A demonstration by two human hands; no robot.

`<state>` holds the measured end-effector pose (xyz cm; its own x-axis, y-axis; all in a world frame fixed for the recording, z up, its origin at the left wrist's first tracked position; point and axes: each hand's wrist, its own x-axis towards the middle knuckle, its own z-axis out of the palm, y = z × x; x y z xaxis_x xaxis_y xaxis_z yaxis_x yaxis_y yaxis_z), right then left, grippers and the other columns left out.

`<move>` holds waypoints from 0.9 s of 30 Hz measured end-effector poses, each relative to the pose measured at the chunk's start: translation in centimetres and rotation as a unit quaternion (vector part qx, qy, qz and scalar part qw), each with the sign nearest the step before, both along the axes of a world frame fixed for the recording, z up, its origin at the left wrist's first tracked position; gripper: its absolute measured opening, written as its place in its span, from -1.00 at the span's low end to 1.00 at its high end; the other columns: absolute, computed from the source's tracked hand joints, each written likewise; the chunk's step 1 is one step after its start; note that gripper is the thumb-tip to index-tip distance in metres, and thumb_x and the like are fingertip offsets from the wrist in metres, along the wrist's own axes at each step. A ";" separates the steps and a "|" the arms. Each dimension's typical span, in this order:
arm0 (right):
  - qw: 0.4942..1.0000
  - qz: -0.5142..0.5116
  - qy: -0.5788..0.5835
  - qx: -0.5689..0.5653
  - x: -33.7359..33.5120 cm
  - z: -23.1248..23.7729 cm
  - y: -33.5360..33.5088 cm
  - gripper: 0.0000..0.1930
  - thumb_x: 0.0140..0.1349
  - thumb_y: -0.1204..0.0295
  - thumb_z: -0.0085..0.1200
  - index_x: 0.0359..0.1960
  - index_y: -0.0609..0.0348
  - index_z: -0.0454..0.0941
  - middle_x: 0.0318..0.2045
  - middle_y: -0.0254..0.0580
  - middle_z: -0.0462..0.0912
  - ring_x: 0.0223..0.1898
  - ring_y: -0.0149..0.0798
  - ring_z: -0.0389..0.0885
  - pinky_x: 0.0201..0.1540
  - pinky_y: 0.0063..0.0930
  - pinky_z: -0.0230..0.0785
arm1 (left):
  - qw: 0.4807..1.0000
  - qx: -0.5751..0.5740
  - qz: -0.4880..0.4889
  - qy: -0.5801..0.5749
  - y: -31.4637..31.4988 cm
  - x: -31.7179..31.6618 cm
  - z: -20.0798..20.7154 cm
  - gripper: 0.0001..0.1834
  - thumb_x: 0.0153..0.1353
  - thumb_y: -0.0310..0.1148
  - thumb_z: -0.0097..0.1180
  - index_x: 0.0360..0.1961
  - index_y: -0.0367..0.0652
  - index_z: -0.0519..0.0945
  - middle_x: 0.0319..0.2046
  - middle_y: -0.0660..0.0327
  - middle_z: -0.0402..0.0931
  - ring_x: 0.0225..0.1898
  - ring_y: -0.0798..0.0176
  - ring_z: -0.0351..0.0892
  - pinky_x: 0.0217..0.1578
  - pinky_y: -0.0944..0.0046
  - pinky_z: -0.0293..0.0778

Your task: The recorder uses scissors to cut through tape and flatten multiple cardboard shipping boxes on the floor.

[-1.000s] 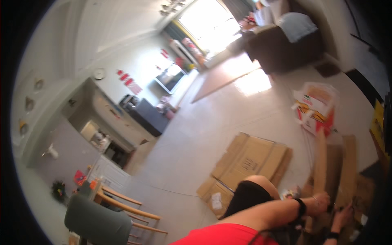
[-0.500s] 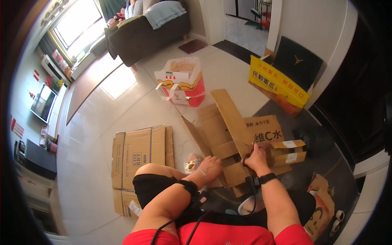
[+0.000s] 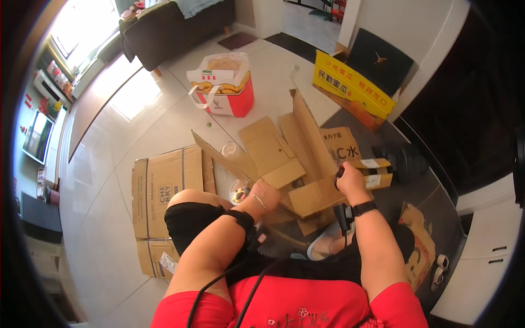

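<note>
In front of my legs an opened brown cardboard box [image 3: 272,146] lies with its flaps and walls spread. My left hand [image 3: 264,195] is closed on the box's near left edge, its fingertips partly hidden. My right hand [image 3: 351,180] is closed around what look like scissors [image 3: 339,173]; only a dark, rounded handle shows. That hand is at the right end of the box, by the upright long wall. Under and behind this box lies another printed cardboard piece [image 3: 342,143].
Flattened cardboard [image 3: 167,191] lies left of my knee. A red-and-white carrier bag [image 3: 229,90] stands ahead. A yellow carton [image 3: 350,87] holding a black box [image 3: 380,60] stands by the right wall. Torn cardboard [image 3: 418,246] and a roll of tape [image 3: 440,270] are at my right.
The box's flaps have spread wider apart and its inner panel has tipped left. My right hand has risen off the box wall with the dark handle. The whole view has shifted slightly.
</note>
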<state>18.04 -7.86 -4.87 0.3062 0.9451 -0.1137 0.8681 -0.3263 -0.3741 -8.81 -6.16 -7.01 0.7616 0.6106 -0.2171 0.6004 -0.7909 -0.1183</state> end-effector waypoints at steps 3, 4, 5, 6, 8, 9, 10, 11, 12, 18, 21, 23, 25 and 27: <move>0.993 -0.013 0.006 0.121 1.7 0.8 -0.7 -0.76 0.01 0.45 0.03 -0.24 0.19 0.46 -0.43 0.06 0.56 -0.36 0.08 0.52 -0.32 -0.15 0.38 | 1.000 -0.004 -0.019 -0.009 0.7 -0.2 2.4 -0.91 -0.13 -0.36 0.02 -0.60 -0.01 0.58 -0.56 0.25 0.56 -0.42 0.21 0.58 -0.42 0.24 0.40; 0.990 -0.029 0.011 0.135 2.5 1.4 -0.9 -0.76 0.01 0.45 0.03 -0.24 0.20 0.47 -0.43 0.07 0.56 -0.36 0.08 0.52 -0.33 -0.17 0.38 | 1.000 0.004 -0.021 0.003 0.9 -0.3 3.4 -0.91 -0.13 -0.36 0.02 -0.60 -0.01 0.58 -0.55 0.25 0.57 -0.43 0.21 0.58 -0.42 0.24 0.40; 0.985 -0.039 0.010 0.168 3.4 2.0 -1.1 -0.75 0.01 0.45 0.04 -0.23 0.20 0.47 -0.43 0.07 0.57 -0.36 0.07 0.53 -0.34 -0.18 0.37 | 1.000 0.015 -0.020 0.013 1.1 -0.5 4.4 -0.91 -0.14 -0.37 0.02 -0.60 -0.01 0.58 -0.55 0.25 0.57 -0.43 0.21 0.58 -0.42 0.24 0.40; 0.977 -0.060 0.041 0.200 3.9 2.5 -1.1 -0.74 0.01 0.46 0.04 -0.21 0.20 0.47 -0.41 0.09 0.57 -0.34 0.07 0.53 -0.33 -0.25 0.38 | 0.999 0.032 -0.008 -0.005 1.2 -0.8 5.4 -0.93 -0.16 -0.38 0.02 -0.62 -0.03 0.56 -0.55 0.24 0.56 -0.44 0.21 0.57 -0.45 0.23 0.39; 0.967 -0.078 0.045 0.236 5.1 3.5 -1.6 -0.74 0.02 0.46 0.03 -0.21 0.21 0.47 -0.40 0.09 0.57 -0.34 0.05 0.54 -0.33 -0.27 0.38 | 0.998 0.052 -0.011 -0.023 1.5 -1.5 7.4 -0.94 -0.17 -0.38 0.03 -0.63 -0.02 0.55 -0.56 0.24 0.55 -0.45 0.21 0.57 -0.46 0.23 0.38; 0.954 -0.080 0.049 0.286 5.4 3.8 -1.8 -0.74 0.02 0.46 0.03 -0.20 0.21 0.46 -0.39 0.09 0.57 -0.34 0.03 0.55 -0.33 -0.30 0.39 | 0.997 0.068 -0.009 -0.041 1.6 -2.0 8.3 -0.95 -0.18 -0.38 0.03 -0.65 -0.02 0.53 -0.57 0.24 0.54 -0.46 0.21 0.57 -0.47 0.23 0.37; 0.948 -0.105 0.114 0.278 6.0 4.2 -2.1 -0.73 0.01 0.47 0.05 -0.21 0.24 0.46 -0.39 0.07 0.58 -0.33 -0.06 0.58 -0.34 -0.36 0.38 | 0.996 0.071 -0.005 -0.054 1.5 -2.5 9.0 -0.96 -0.19 -0.37 0.02 -0.68 -0.01 0.50 -0.59 0.24 0.52 -0.47 0.21 0.55 -0.47 0.24 0.36; 0.928 -0.133 0.179 0.299 6.3 4.5 -2.1 -0.73 -0.01 0.50 0.07 -0.22 0.26 0.45 -0.44 -0.04 0.58 -0.39 -0.23 0.58 -0.36 -0.47 0.35 | 0.996 0.073 -0.007 -0.054 1.4 -2.9 9.7 -0.96 -0.19 -0.37 0.02 -0.68 -0.01 0.50 -0.59 0.24 0.52 -0.47 0.21 0.55 -0.47 0.24 0.36; 0.916 -0.121 0.201 0.325 6.5 4.8 -2.5 -0.75 -0.01 0.52 0.06 -0.24 0.26 0.43 -0.48 -0.15 0.55 -0.44 -0.33 0.53 -0.39 -0.53 0.32 | 0.994 0.093 -0.004 -0.065 1.3 -3.3 10.3 -0.96 -0.19 -0.37 0.02 -0.68 -0.01 0.50 -0.59 0.24 0.52 -0.47 0.21 0.54 -0.45 0.25 0.35; 0.789 -0.109 0.391 0.462 6.4 7.4 -4.0 -0.75 0.01 0.57 0.01 -0.24 0.21 0.33 -0.46 -0.39 0.43 -0.47 -0.56 0.35 -0.43 -0.66 0.19 | 0.973 0.174 0.070 -0.133 0.8 -4.5 13.1 -0.89 -0.16 -0.43 0.00 -0.54 -0.04 0.53 -0.51 0.27 0.53 -0.41 0.24 0.54 -0.37 0.25 0.37; 0.732 -0.083 0.436 0.516 4.8 8.8 -4.2 -0.67 0.02 0.57 0.01 -0.14 0.19 0.27 -0.35 -0.37 0.40 -0.37 -0.55 0.36 -0.35 -0.64 0.23 | 0.921 0.272 0.077 -0.267 0.6 -5.8 15.0 -0.92 -0.14 -0.43 -0.01 -0.54 -0.03 0.50 -0.49 0.28 0.54 -0.43 0.28 0.54 -0.43 0.28 0.35; 0.612 -0.051 0.567 0.548 3.5 9.2 -4.0 -0.66 -0.04 0.58 0.03 -0.17 0.16 0.31 -0.28 -0.33 0.44 -0.25 -0.43 0.41 -0.15 -0.54 0.28 | 0.908 0.300 0.091 -0.277 0.5 -6.6 16.0 -0.91 -0.13 -0.47 -0.03 -0.54 -0.05 0.49 -0.45 0.29 0.55 -0.41 0.30 0.54 -0.42 0.29 0.35; 0.605 -0.067 0.581 0.541 2.5 9.3 -3.3 -0.64 -0.05 0.58 0.04 -0.14 0.14 0.32 -0.30 -0.31 0.46 -0.27 -0.39 0.44 -0.17 -0.47 0.35 | 0.862 0.362 0.119 -0.334 0.5 -7.1 16.8 -0.87 -0.15 -0.51 -0.03 -0.52 -0.09 0.50 -0.40 0.27 0.56 -0.38 0.29 0.54 -0.41 0.29 0.34; 0.547 -0.075 0.733 0.397 1.8 9.3 -3.2 -0.63 -0.02 0.58 0.03 -0.12 0.10 0.32 -0.33 -0.34 0.47 -0.28 -0.40 0.46 -0.23 -0.45 0.42 | 0.847 0.384 0.112 -0.351 0.4 -7.6 17.4 -0.81 -0.19 -0.55 -0.03 -0.46 -0.15 0.52 -0.36 0.24 0.56 -0.36 0.26 0.53 -0.37 0.26 0.35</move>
<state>19.84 -11.01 4.38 0.5171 0.8515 0.0868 -0.5701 0.4183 -0.7071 -16.37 -5.77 10.37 0.3851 0.5125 0.7675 0.8606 -0.4998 -0.0980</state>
